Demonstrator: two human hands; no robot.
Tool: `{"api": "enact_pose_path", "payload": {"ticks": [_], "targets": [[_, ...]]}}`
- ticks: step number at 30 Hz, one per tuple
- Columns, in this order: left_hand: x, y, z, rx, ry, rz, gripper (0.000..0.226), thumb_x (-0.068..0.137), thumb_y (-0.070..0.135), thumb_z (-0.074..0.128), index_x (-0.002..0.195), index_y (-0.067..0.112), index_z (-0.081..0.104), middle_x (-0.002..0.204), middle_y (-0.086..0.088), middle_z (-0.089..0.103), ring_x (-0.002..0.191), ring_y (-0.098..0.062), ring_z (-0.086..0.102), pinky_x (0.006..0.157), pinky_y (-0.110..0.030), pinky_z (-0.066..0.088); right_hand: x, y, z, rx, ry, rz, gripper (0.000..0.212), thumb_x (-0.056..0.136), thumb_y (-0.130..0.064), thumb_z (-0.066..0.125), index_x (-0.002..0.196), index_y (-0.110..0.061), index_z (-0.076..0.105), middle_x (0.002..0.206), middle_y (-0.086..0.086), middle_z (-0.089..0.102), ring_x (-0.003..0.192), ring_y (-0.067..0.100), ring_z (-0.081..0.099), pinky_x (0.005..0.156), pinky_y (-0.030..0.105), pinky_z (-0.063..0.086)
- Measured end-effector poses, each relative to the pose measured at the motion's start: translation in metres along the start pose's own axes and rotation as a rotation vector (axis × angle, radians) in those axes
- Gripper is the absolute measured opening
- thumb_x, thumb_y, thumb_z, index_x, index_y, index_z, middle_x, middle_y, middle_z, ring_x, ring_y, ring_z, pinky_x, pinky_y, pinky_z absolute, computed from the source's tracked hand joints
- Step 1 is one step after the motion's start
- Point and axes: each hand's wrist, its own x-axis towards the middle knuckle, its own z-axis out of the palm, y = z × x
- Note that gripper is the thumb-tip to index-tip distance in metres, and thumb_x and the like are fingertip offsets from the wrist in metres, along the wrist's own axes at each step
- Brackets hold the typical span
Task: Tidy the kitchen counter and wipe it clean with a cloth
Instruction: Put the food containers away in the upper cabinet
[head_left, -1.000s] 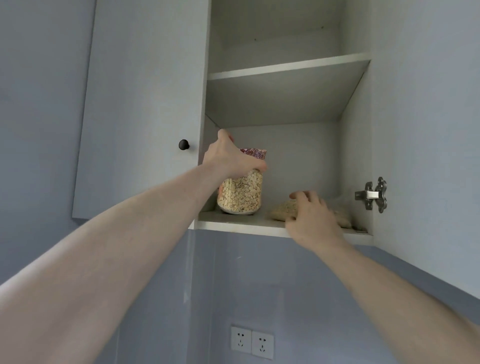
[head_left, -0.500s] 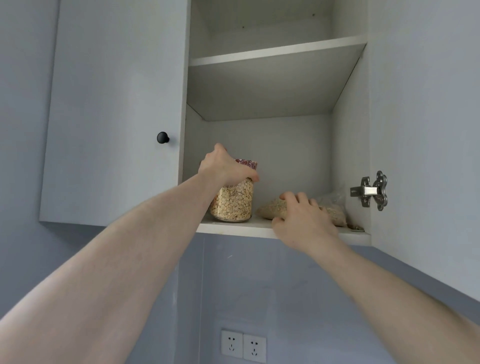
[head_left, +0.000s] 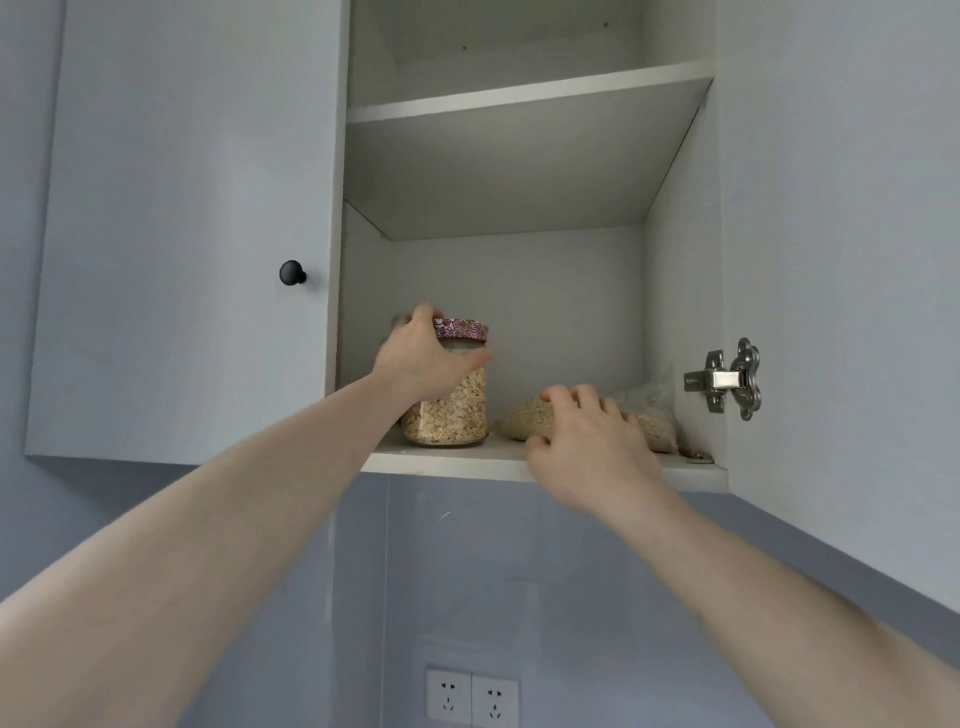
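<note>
Since the earlier frame the left hand (head_left: 426, 361) has slid lower on the jar (head_left: 448, 395), from over the lid onto the glass just under it, while the right hand (head_left: 587, 441) has barely shifted on the bag (head_left: 524, 418).

The jar of oats stands upright on the cupboard's lower shelf (head_left: 447, 462), near the left wall and close to the front edge, its patterned lid (head_left: 461, 328) showing above the fingers. The left hand wraps the jar's neck and shoulder from the left and front, thumb stretched across the glass, so it grips the jar.

The bag of oats lies on its side just right of the jar, long axis running left to right along the shelf, its crumpled clear end toward the hinge (head_left: 727, 379). The right hand lies over the bag's middle from the front, fingers curled over its top and thumb low at the shelf edge; it seems to hold the bag, though how firmly I cannot tell.

Both things appear set in place, so letting go and drawing back looks likely next.
</note>
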Motion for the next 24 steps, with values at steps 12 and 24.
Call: {"api": "enact_pose_path", "payload": {"ticks": [12, 24], "targets": [[-0.012, -0.011, 0.020, 0.128, -0.052, 0.172, 0.071, 0.095, 0.037, 0.059, 0.152, 0.033, 0.018, 0.166, 0.003, 0.007, 0.122, -0.040, 0.055, 0.093, -0.042, 0.047, -0.005, 0.004, 0.002, -0.015, 0.005, 0.009, 0.053, 0.090, -0.042, 0.039, 0.140, -0.024, 0.041, 0.136, 0.005, 0.047, 0.125, 0.030, 0.044, 0.103, 0.048, 0.038], [-0.021, -0.003, 0.012, 0.194, -0.238, 0.139, 0.091, 0.100, 0.023, 0.055, 0.156, 0.040, -0.014, 0.165, 0.007, -0.024, 0.144, -0.037, 0.037, 0.109, -0.043, 0.040, -0.005, 0.008, 0.000, -0.038, 0.005, 0.026, 0.049, 0.090, -0.041, 0.038, 0.135, -0.022, 0.045, 0.133, 0.006, 0.049, 0.123, 0.030, 0.047, 0.102, 0.048, 0.039]]}}
